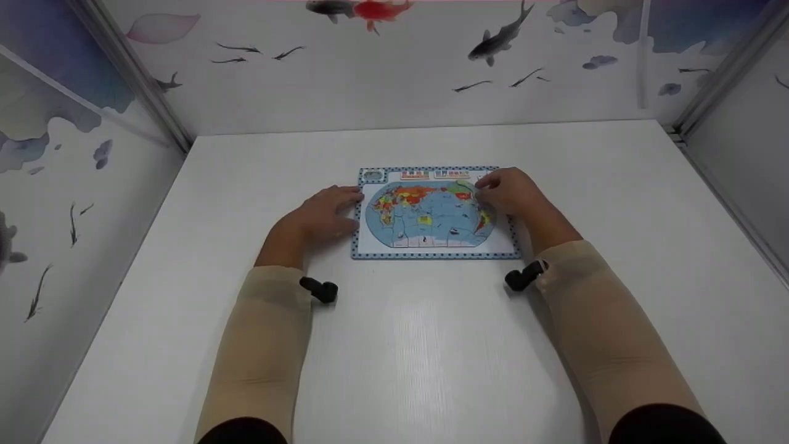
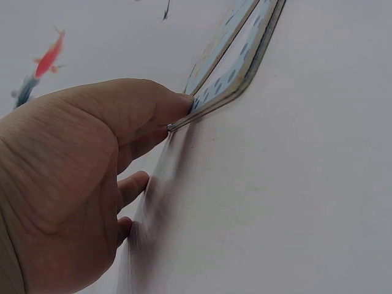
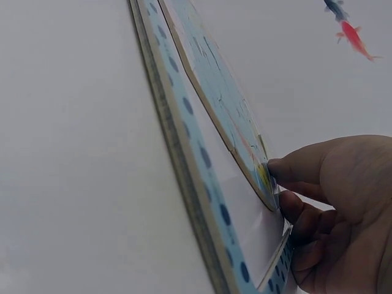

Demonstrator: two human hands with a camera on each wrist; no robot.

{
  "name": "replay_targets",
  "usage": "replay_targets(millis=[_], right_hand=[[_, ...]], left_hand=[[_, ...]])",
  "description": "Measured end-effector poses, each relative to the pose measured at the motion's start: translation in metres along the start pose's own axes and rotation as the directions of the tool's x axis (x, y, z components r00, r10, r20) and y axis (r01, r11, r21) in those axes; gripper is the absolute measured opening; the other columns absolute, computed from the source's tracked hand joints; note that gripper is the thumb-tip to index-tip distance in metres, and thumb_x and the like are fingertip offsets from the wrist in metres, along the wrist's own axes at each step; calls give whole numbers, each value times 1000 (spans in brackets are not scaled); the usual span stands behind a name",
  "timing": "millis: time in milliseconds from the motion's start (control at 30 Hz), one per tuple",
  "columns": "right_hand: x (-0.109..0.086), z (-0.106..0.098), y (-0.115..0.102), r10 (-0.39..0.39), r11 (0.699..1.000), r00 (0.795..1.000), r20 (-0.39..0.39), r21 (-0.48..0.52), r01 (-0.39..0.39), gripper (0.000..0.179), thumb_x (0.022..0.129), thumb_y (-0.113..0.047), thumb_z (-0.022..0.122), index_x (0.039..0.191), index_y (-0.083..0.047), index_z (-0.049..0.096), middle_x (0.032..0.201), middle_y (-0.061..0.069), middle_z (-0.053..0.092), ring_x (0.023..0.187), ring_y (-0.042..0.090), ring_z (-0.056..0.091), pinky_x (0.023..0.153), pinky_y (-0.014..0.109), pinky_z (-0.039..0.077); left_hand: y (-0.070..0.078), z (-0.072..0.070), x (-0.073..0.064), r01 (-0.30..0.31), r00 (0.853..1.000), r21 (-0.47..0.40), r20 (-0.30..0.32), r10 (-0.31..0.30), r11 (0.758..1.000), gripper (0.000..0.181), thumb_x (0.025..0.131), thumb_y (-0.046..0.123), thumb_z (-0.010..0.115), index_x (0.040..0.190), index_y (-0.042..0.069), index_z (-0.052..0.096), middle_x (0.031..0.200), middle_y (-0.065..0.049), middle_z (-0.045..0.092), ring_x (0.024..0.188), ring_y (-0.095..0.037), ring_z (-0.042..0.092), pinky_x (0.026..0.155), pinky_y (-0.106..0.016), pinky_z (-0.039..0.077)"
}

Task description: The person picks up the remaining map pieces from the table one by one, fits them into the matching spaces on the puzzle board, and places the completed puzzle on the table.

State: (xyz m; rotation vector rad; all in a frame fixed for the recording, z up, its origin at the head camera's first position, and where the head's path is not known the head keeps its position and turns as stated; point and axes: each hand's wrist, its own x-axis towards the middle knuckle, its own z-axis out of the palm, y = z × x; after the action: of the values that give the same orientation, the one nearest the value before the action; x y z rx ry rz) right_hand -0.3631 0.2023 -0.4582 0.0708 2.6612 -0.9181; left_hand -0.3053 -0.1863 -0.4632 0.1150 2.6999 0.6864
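A world map puzzle lies on the table in the head view, its blue oval map inside a white board with a dotted blue rim. At the board's left edge is my left hand. In the left wrist view that hand's thumb presses the dotted rim, with a finger against the edge below. Over the map's upper right side, my right hand has its thumb and index finger close together. The right wrist view shows them pinching a puzzle piece at the map's edge; the fingers partly hide it.
The white table extends around the board. Behind it stands a white wall panel printed with fish, and another panel rises on the left. Black wrist mounts project inward from both sleeves.
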Motion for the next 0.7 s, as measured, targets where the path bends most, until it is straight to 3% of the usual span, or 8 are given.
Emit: replay_targets(millis=[367, 700], right_hand=[[-1, 0, -1, 21, 1000, 1000, -3, 22, -21, 41, 102, -34, 70, 139, -16, 70, 147, 11, 59, 125, 32, 57, 113, 49, 54], [2, 0, 1, 18, 1000, 1000, 1, 7, -18, 54, 101, -39, 70, 152, -24, 60, 153, 13, 56, 128, 35, 58, 115, 53, 54]], left_hand=[[-1, 1, 3, -23, 1000, 15, 4, 23, 1000, 74, 98, 44, 72, 163, 51, 37, 178, 19, 22, 171, -23, 7, 136, -62, 16], [-3, 3, 5, -33, 999, 11, 0, 33, 999, 73, 98, 43, 71, 164, 48, 38, 178, 19, 23, 171, -22, 8, 137, -59, 16]])
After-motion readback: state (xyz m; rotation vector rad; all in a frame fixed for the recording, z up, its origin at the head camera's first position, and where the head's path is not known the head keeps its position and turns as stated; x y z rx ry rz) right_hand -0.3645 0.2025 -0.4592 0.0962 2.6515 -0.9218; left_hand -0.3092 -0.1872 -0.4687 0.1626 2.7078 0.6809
